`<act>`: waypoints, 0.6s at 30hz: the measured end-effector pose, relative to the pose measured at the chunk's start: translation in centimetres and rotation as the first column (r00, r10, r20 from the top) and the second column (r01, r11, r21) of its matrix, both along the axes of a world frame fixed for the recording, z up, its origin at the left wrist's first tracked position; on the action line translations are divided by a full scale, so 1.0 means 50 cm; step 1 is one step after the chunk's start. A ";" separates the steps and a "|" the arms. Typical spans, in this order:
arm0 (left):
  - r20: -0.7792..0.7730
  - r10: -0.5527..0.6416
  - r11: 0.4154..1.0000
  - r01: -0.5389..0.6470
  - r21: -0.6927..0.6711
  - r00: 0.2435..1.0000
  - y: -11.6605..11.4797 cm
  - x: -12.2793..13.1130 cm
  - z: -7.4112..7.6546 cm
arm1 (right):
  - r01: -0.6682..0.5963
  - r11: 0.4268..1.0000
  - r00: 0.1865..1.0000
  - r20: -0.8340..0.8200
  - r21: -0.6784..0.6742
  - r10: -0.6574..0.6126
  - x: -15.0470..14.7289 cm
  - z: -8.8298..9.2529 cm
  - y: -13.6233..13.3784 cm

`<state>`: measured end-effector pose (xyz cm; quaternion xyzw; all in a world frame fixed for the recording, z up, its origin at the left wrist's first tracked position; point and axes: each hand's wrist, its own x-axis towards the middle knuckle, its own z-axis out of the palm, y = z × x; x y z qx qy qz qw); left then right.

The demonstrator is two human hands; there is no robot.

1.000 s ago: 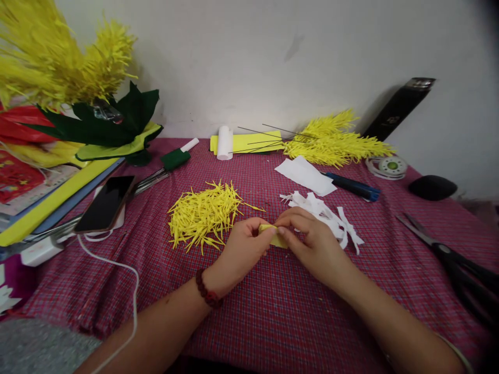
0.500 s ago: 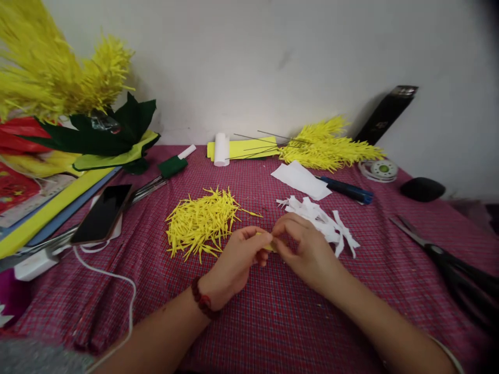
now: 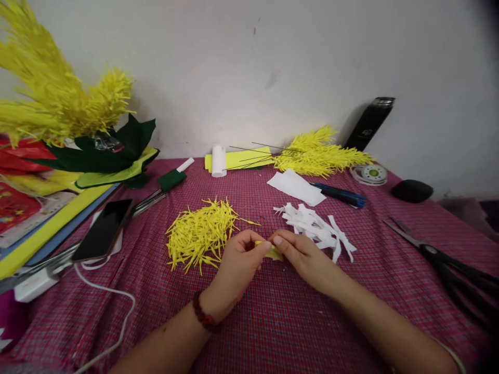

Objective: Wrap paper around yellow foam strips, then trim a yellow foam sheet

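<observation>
Between my two hands is a small strip of yellow crepe paper (image 3: 275, 253), pinched at both ends. My left hand (image 3: 242, 259) closes thumb and fingers on its left end, and a dark beaded bracelet circles that wrist. The strip's right end is in the closed fingertips of my right hand (image 3: 302, 254). Just left of my left hand lies a heap of twisted yellow paper pieces (image 3: 200, 234). Cut white paper strips (image 3: 315, 226) are scattered beyond my right hand.
Black-handled scissors (image 3: 440, 262) lie at the right, with a blue cutter (image 3: 341, 195) farther back. A phone (image 3: 103, 231) and white cable (image 3: 130, 306) are on the left. Yellow plumes (image 3: 319, 156) on wires and a black tube (image 3: 368, 124) are by the wall.
The hands have drawn slightly apart, and more of the yellow strip shows between them. The view has tilted up a little, so the table things sit lower.
</observation>
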<state>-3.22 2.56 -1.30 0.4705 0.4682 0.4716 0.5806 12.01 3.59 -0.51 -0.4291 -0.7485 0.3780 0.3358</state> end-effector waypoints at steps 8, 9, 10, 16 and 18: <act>-0.129 0.027 0.999 -0.021 0.045 0.991 0.003 -0.002 0.000 | -0.019 0.996 1.000 -0.003 -0.089 0.019 -0.001 0.001 0.002; -0.109 0.020 0.999 -0.016 0.039 0.994 0.003 -0.002 0.001 | -0.017 0.994 1.000 -0.012 -0.105 0.016 0.000 -0.001 0.003; -0.067 0.016 1.000 -0.014 0.026 0.998 0.003 -0.002 0.002 | -0.015 0.992 1.000 -0.023 -0.122 0.012 0.001 -0.002 0.004; 0.196 0.044 0.993 -0.022 -0.113 0.980 0.005 -0.006 0.013 | -0.031 0.985 0.991 -0.136 -0.170 0.007 0.003 -0.009 0.003; 0.174 -0.015 0.992 0.037 -0.123 0.985 0.005 -0.007 0.011 | -0.062 0.979 0.981 -0.192 -0.193 0.024 0.001 -0.008 0.002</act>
